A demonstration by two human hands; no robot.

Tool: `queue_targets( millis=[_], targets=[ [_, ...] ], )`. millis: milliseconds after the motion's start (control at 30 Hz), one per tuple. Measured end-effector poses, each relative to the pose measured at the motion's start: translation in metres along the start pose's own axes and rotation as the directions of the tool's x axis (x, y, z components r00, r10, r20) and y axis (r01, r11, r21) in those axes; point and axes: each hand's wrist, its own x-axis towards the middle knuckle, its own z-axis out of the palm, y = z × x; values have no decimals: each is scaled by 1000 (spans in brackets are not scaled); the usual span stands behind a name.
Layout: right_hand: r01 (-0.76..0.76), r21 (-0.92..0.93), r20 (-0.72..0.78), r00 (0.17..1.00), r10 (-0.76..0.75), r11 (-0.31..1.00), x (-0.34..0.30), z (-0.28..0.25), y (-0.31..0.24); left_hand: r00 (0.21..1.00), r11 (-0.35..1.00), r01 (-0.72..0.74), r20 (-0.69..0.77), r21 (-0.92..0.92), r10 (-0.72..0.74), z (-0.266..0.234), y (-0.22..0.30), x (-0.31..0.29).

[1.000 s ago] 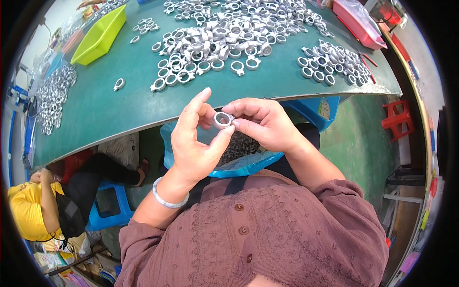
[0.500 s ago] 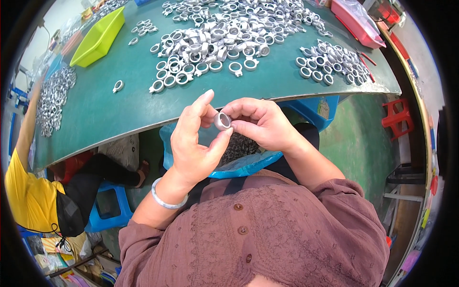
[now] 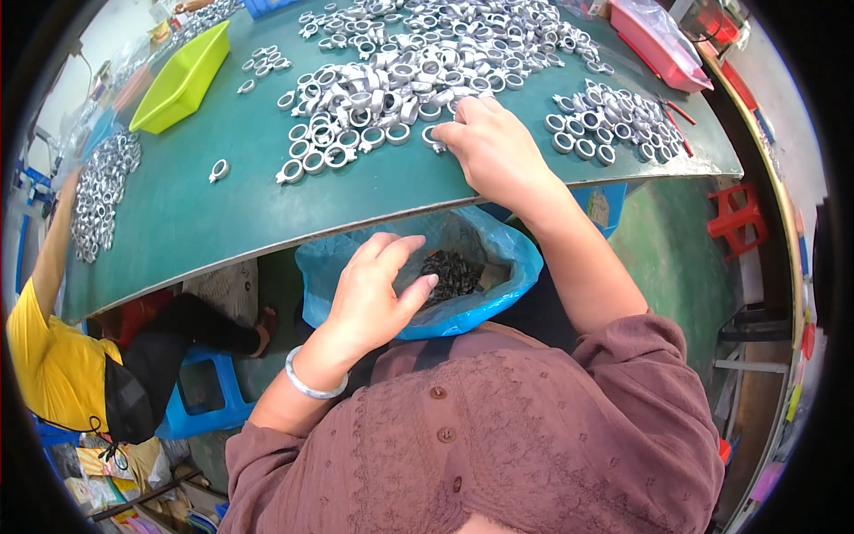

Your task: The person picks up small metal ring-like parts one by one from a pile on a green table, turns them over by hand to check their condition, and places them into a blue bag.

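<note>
My left hand hovers over the near rim of a blue plastic bag, its fingers spread and nothing between them. Inside the bag lie small dark pieces. My right hand reaches over the table edge to the near side of a large heap of silver metal rings. Its fingers are curled down and pinch at a metal ring, which they partly cover. Many of the rings have a small tab on the outside.
The green table also holds a smaller ring pile, red-handled pliers, a pink tray and a yellow-green tray. A lone ring lies left. Another person in a yellow top reaches toward rings.
My hands have parted. The ring held between them is no longer seen there. My right hand has moved forward to the heap; my left has opened and lowered slightly over the bag.
</note>
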Motion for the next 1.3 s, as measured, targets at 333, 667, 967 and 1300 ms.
queue_targets(
  millis=[333, 667, 967, 1300],
  targets=[
    [-417, 873, 375, 906, 198, 254, -8, -14, -30, 946, 945, -12, -309, -326, -95, -4, 0, 9],
    [-424, 893, 446, 879, 171, -150, -30, -12, -58, 923, 848, -124, -373, -516, -92, 3, -8, 13],
    [-423, 900, 435, 885, 167, -102, -36, -13, -57, 927, 904, -153, -375, -399, -8, 2, -8, 12],
    [-458, 885, 465, 870, 166, -81, -35, -16, -58, 936, 928, -142, -353, -345, 13, 0, -5, 10]
  ],
)
